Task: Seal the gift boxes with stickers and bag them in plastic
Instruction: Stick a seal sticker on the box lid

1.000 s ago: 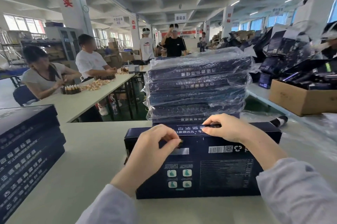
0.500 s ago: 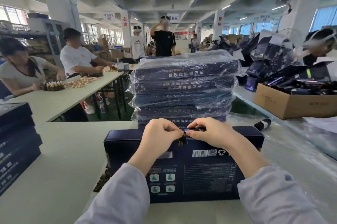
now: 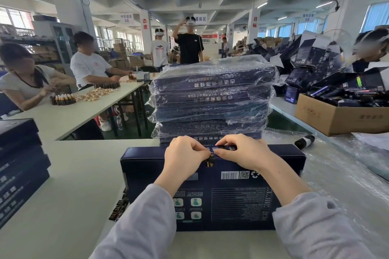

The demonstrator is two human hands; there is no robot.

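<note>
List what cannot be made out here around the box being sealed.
Head view:
- sticker: mostly covered by the left hand and right hand; its print is unreadable.
- box: small print too small to read.
- left stack: cut off by the picture's edge.
- sticker strip: partly hidden under the box.

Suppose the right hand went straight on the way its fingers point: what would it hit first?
Most likely the left hand: the right hand points leftward along the gift box's far edge, with only the sticker between them.
</note>
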